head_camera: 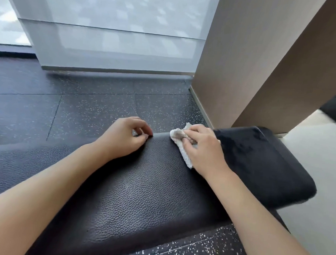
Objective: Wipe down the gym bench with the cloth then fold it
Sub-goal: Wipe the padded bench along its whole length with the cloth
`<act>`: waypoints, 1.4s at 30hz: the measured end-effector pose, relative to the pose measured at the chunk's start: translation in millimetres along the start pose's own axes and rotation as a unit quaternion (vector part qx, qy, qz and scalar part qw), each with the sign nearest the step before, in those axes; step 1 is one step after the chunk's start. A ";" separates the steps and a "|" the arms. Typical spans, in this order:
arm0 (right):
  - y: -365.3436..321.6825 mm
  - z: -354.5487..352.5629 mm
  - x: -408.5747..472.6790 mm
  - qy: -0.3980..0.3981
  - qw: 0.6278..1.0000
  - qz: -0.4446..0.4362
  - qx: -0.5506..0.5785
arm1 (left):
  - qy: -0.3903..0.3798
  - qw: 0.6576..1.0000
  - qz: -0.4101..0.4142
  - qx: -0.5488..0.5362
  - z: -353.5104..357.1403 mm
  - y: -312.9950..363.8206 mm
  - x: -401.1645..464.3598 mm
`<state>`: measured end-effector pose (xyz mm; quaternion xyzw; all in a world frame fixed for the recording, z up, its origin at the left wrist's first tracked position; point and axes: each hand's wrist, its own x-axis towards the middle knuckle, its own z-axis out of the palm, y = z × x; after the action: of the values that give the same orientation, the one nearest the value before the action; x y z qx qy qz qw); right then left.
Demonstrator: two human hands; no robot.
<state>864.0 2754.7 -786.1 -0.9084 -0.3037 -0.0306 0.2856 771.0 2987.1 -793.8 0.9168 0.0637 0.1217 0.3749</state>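
The speckled black rubber floor runs out to a frosted glass panel and a tan wall. Across it lies the counter, a gym bench padded in black pebbled leather, with no logo or lettering showing anywhere. The right hand presses down on a crumpled white cloth near the pad's far edge, fingers closed over it. The left hand rests beside it, loosely curled, gripping nothing.

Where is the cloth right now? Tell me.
In the head view, the cloth lies bunched under the right hand on the bench, near its far edge, right of the left hand.
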 end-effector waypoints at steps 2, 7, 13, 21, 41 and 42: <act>-31.0 20.5 0.2 -0.016 0.999 -0.028 0.021 | -0.007 1.000 -0.010 -0.007 -2.7 0.0 1.2; -71.4 37.3 -48.3 -0.048 0.989 -0.130 0.056 | -0.009 0.999 -0.040 -0.033 -10.4 -2.1 3.1; 3.4 -17.4 -93.1 -0.041 0.992 -0.110 0.050 | 0.011 1.000 0.007 -0.017 0.2 -0.4 -5.5; 43.3 -16.1 9.4 0.032 0.999 0.038 -0.017 | 0.010 1.000 0.003 0.027 4.3 8.4 -6.0; 86.2 -45.4 9.0 0.021 0.999 0.041 -0.002 | -0.076 0.989 0.068 0.104 28.2 42.4 -1.7; 82.8 -40.0 22.0 0.015 0.999 0.050 -0.004 | -0.077 0.989 0.075 0.106 31.1 44.2 -2.0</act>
<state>933.8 2690.9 -789.1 -0.9231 -0.2537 -0.0316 0.2874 778.7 2934.3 -784.6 0.9602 -0.0216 0.0708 0.2693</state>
